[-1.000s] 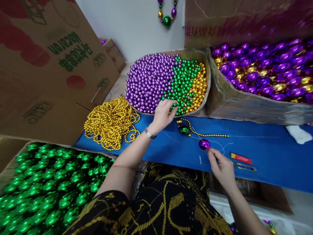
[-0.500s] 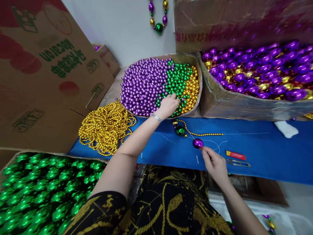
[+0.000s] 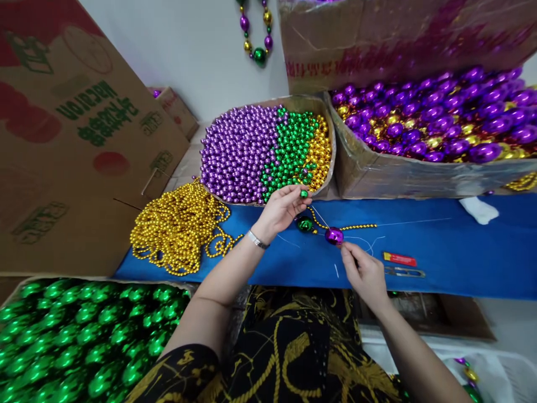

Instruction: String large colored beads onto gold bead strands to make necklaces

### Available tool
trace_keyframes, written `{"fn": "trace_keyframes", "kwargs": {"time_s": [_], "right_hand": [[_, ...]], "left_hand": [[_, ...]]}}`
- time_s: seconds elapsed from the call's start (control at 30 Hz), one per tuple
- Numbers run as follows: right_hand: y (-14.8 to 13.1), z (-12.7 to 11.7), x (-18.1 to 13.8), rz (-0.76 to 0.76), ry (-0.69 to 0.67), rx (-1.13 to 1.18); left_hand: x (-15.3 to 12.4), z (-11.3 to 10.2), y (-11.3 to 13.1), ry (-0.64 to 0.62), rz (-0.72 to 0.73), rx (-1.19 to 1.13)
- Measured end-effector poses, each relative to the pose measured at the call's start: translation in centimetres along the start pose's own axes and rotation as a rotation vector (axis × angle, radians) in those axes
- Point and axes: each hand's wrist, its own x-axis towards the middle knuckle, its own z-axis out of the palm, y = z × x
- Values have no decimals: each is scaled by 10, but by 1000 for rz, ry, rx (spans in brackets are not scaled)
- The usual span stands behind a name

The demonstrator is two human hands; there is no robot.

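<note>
My left hand (image 3: 280, 208) pinches a small green bead (image 3: 304, 193) just in front of the cardboard tray (image 3: 329, 120) of purple, green and gold small beads. My right hand (image 3: 364, 273) is closed in a pinch on a thin white thread (image 3: 369, 242), right under a large purple bead (image 3: 334, 235) strung on it. A large green bead (image 3: 305, 224) and a short run of small gold beads (image 3: 356, 226) lie on the same strand on the blue cloth (image 3: 440, 257).
A heap of gold bead strands (image 3: 178, 226) lies left on the cloth. A box of large green beads (image 3: 84, 336) sits near left; a box of large purple and gold beads (image 3: 436, 120) far right. A red lighter (image 3: 399, 259), metal snips (image 3: 403, 272) and white cloth (image 3: 478, 210) lie right.
My left hand reached into the tray's green beads, then drew back with one small green bead. My right hand stayed by the purple bead on the thread.
</note>
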Motion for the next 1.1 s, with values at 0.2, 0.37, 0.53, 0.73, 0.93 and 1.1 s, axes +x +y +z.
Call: {"fn": "trace_keyframes", "kwargs": {"time_s": [0.2, 0.37, 0.53, 0.73, 0.93, 1.1], "right_hand": [[-2, 2, 1, -44, 28, -13], [0, 1, 2, -24, -3, 1], [0, 1, 1, 20, -21, 19], [9, 2, 1, 251, -113, 189], [31, -8, -1, 359, -35, 368], [43, -14, -4, 408, 25, 372]], "left_hand": [[-11, 6, -10, 26, -43, -92], [-14, 8, -13, 16, -21, -88], [-16, 12, -19, -15, 39, -26], [-16, 40, -17, -276, 140, 245], [70, 88, 27, -164, 694, 764], [178, 131, 54, -85, 904, 1421]]}}
